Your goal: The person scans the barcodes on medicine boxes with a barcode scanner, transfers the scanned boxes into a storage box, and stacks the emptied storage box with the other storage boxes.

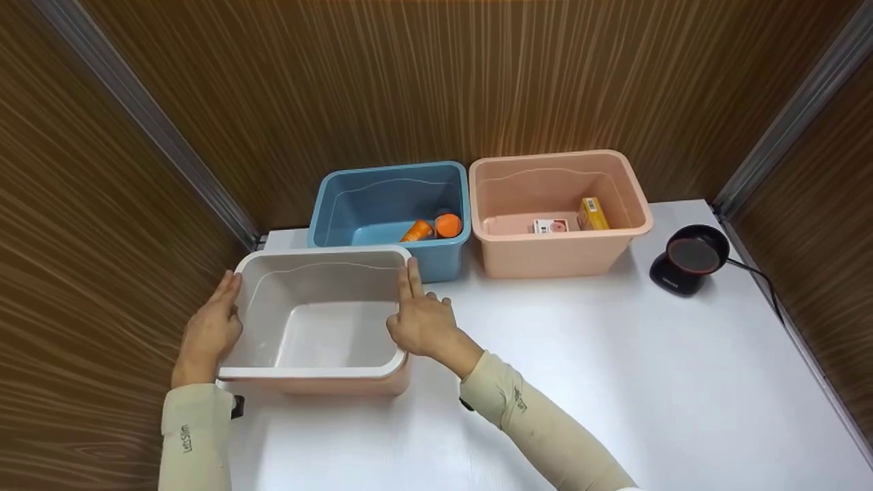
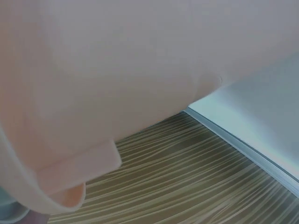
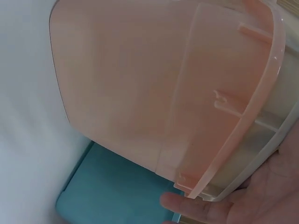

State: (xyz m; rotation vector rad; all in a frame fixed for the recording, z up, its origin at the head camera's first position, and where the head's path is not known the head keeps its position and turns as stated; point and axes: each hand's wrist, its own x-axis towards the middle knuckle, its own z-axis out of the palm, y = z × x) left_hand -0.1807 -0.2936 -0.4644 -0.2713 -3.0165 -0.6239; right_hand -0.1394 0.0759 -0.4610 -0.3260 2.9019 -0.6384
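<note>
A white bin sits nested inside a pink bin at the left front of the table; the two rims show one above the other in the right wrist view. My left hand holds the white bin's left rim. On the opposite side my right hand grips the right rim, with two fingers stretched along it toward the back corner. In the right wrist view, a fingertip of that right hand reaches below the rim. The pink bin's outer wall fills much of the left wrist view, where the left hand is almost hidden.
Behind stands a blue bin with an orange bottle and an orange-topped container. Beside it, another pink bin holds a white box and a yellow box. A corded black device stands at right. Wood-patterned walls enclose the table.
</note>
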